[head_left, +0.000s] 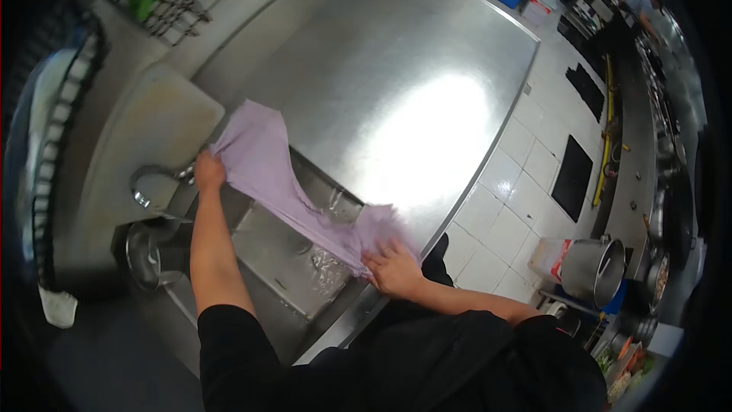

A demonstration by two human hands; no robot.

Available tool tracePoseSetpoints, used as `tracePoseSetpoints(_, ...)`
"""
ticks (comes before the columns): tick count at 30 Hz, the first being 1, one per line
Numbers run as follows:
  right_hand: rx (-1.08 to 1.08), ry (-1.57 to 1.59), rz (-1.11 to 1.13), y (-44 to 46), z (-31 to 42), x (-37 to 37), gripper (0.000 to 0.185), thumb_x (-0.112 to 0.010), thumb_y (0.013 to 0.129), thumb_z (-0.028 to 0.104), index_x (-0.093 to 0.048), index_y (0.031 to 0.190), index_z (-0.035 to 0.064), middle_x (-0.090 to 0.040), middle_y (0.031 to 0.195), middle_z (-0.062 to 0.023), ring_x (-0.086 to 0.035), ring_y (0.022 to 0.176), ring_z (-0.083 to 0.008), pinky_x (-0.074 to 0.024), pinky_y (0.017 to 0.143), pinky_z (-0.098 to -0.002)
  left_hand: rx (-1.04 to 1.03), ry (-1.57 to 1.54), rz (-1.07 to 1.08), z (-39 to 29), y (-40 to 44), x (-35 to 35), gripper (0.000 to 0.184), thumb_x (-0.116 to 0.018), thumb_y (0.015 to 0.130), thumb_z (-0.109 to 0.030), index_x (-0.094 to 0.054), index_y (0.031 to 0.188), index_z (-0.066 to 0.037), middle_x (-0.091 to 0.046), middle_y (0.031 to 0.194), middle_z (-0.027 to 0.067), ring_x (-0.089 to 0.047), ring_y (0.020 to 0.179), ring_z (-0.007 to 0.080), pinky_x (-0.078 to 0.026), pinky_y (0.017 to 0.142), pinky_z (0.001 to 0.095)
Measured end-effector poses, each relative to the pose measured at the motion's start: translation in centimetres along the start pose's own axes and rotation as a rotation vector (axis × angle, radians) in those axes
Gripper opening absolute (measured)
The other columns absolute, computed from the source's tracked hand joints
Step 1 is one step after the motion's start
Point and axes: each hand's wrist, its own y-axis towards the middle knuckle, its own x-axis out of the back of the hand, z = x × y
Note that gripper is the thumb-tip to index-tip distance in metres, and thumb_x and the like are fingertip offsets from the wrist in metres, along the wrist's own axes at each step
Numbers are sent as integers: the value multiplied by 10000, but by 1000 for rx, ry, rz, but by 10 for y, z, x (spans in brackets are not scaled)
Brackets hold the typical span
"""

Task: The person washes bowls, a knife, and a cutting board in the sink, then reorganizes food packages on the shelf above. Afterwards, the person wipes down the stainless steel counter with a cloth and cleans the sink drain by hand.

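A pale purple cloth (263,164) is stretched over the sink (267,252), between my two hands. My left hand (208,171) grips its left edge near the faucet (145,183), with the fingers wrapped round the fabric. On the right, my right hand (393,267) lies on the bunched end of the cloth at the edge of the steel counter (366,53), its fingers spread. Parts of the cloth's upper left and right ends rest on the counter. Under the cloth, the sink bottom shows with something shiny and clear in it.
A cutting board (164,122) leans at the back left. A metal pot (149,255) stands left of the sink. A large steel pot (593,271) is at the right. Black mats (572,179) lie on the tiled floor. A person (639,4) is at the far upper right.
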Motion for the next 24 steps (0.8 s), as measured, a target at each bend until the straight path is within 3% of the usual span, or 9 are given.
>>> tracePoseSetpoints(1,27,-2,-7,6,6,0,415,-536,822,372,-584,1110,77,-543,1207,-52,-471,1146,-298,-319,969,-505,20,3,-19,10,-9,14,369,-554,817,-309,-549,1006,7,-515,1159,217,-486,1071,382,-377,916,458)
tracePoseSetpoints(3,75,203,449,23,23,0,341,-535,830,369,-608,1018,94,-631,997,-85,-593,934,-286,-437,827,-443,-14,-121,63,31,-34,38,379,-573,795,-315,-552,976,17,-572,1025,239,-529,955,419,-421,849,435)
tracePoseSetpoints(5,19,261,488,42,32,-7,321,-540,831,367,-602,989,94,-633,939,-105,-603,878,-309,-453,773,-441,46,-90,111,68,-43,42,411,-588,787,-337,-547,1011,5,-594,1002,213,-558,956,372,-433,818,422)
tracePoseSetpoints(7,-29,320,539,68,42,-15,304,-545,832,366,-597,960,95,-635,881,-126,-612,822,-331,-470,719,-440,240,-516,44,114,-53,43,389,-605,793,-357,-566,1008,-35,-623,940,139,-591,886,290,-454,735,415)
tracePoseSetpoints(9,-17,453,427,99,48,-15,316,-568,820,361,-580,1009,108,-625,866,-166,-598,829,-368,-465,722,-455,436,-1027,88,98,-90,104,349,-615,808,-341,-572,995,-49,-609,882,60,-582,804,189,-466,646,391)
tracePoseSetpoints(13,61,287,429,176,71,-17,392,-648,738,290,-563,1058,81,-630,934,-175,-599,902,-348,-472,782,-432,372,-1477,-86,104,-119,158,219,-607,835,-241,-571,968,-71,-580,782,6,-569,678,121,-469,568,317)
tracePoseSetpoints(15,109,184,507,228,82,-33,615,-691,685,322,-472,1186,43,-598,1049,-196,-569,989,-353,-456,850,-415,295,-1592,-158,93,-139,192,163,-595,848,-216,-574,941,-84,-584,771,-1,-560,643,107,-465,558,296)
tracePoseSetpoints(19,108,350,276,318,147,-17,930,-728,641,393,-262,1347,8,-470,1226,-255,-448,1157,-382,-401,948,-398,136,-1795,-249,54,-176,236,112,-596,859,-153,-536,819,-68,-566,744,4,-544,640,100,-451,561,279)
tracePoseSetpoints(24,353,140,181,424,166,-84,796,-668,711,409,-340,1298,-16,-473,1216,-266,-461,1139,-372,-409,931,-403,33,-1902,-470,45,-222,270,135,-606,858,-140,-507,795,-73,-529,748,-11,-492,651,79,-428,598,253)
